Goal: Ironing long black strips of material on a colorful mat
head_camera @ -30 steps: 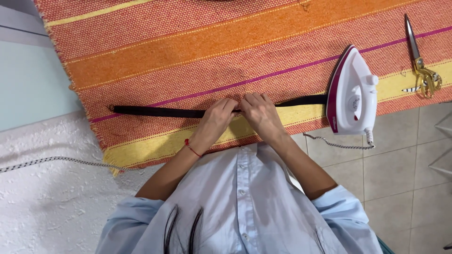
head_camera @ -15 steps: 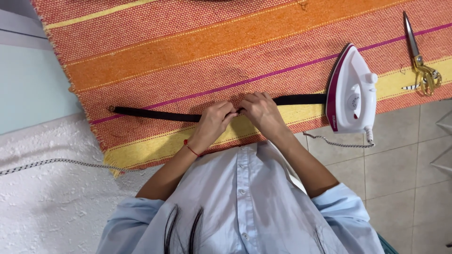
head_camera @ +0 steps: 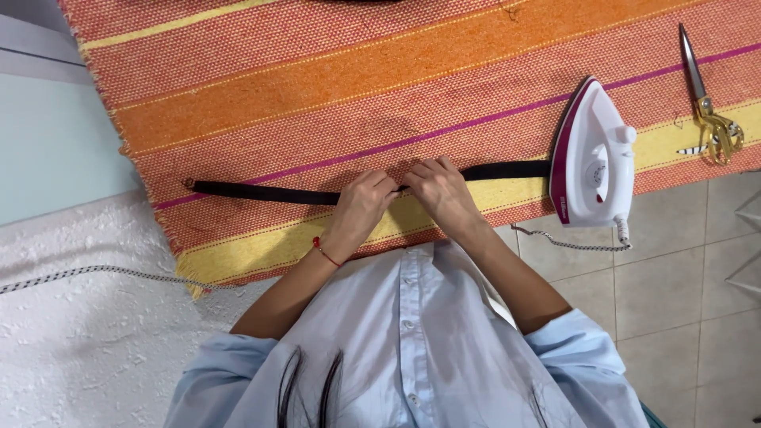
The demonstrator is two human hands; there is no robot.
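Two hands, left (head_camera: 361, 208) and right (head_camera: 441, 192), pinch the middle of a black strap (head_camera: 261, 192) lying across a striped orange rug (head_camera: 357, 87). One iron (head_camera: 593, 158) sits at the strap's right end, scissors (head_camera: 708, 111) beyond it.

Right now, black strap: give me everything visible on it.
The black strap is a long, narrow, flat band, fabric by the look, lying stretched across the striped rug. Its left end lies free near the rug's fringed edge; its right end reaches the iron, though contact there is unclear. Both hands pinch it near the middle: left hand and right hand, close together, fingertips on the strap, hiding that stretch. Any fold or stitching cannot be made out.
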